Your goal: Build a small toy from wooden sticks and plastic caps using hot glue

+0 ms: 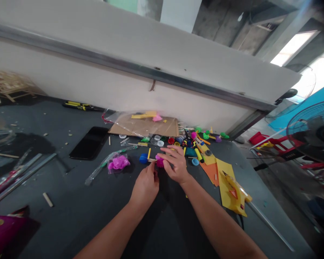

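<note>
The person's left hand (145, 183), fingers curled, touches a stick (151, 160) between a blue piece (143, 158) and a pink piece (160, 162). The right hand (175, 163), fingers loosely spread, touches the pink piece — whether either grips is unclear. Beyond lies cardboard (172, 126).

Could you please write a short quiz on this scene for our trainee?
1. True or false: the yellow glue gun lies partly over a yellow sheet.
2. Which colour is the round piece partly hidden by the right hand: A) green, B) pink, C) white?
3. Fill in: a pink clump lies between the black phone and the ____ hand.

Key: 1. true; 2. B; 3. left hand.
</note>
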Motion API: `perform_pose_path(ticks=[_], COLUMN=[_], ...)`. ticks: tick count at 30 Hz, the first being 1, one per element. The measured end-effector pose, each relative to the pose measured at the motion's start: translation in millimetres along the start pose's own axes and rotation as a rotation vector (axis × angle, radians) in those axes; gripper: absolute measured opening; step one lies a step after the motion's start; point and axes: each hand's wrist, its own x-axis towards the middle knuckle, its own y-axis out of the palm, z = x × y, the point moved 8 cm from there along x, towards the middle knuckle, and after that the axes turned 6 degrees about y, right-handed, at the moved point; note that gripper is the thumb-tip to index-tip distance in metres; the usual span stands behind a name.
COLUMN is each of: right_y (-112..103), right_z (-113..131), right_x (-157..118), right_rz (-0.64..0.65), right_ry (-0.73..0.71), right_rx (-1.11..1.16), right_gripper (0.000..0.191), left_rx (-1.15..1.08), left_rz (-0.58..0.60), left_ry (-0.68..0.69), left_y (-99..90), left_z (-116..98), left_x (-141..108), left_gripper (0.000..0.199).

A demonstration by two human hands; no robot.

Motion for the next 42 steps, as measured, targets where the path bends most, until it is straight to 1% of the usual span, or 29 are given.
perform_pose_path(ticks=[7, 13, 17, 22, 28, 31, 38, 42], right_y=[1.9, 1.2, 3.4, 4.7, 2.2, 3.0, 2.5, -0.1], right_z=[1.0, -0.4, 0.5, 1.8, -1.5, -2.4, 1.8, 3.7], right_x=[0.2, 0.6, 0.6, 0.0, -0.5, -0.9, -0.2, 0.0], right_rz=[0.023, 0.016, 0.031, 0.041, 0.03, 0.034, 0.022, 0.006], right_ry=[0.003, 0.019, 0.018, 0.013, 0.016, 0.019, -0.004, -0.018], right_rx=[-0.003, -0.003, -0.023, -0.02, -0.013, -0.016, -0.04, -0.032], right_gripper=[0.027, 0.03, 0.027, 0.027, 0.032, 0.031, 0.028, 0.031], left_rx=[0.019, 0.009, 0.021, 0.034, 0.029, 0.032, 0.026, 0.021], left_rz=[0.005, 0.001, 0.0, 0.006, 0.0, 0.01, 0.025, 0.015], left_ry=[0.009, 0.012, 0.02, 0.001, 0.008, 0.003, -0.011, -0.011], left_y=[-0.2, 0.2, -0.1, 0.2, -0.2, 0.3, 0.7, -0.2], left_z=[-1.2, -1.1, -1.9, -0.5, -1.0, -0.8, -0.9, -0.7], left_x=[0.2, 0.6, 0.4, -0.2, 0.2, 0.1, 0.4, 0.4], left_gripper=[0.044, 0.043, 0.043, 0.043, 0.044, 0.044, 0.043, 0.042])
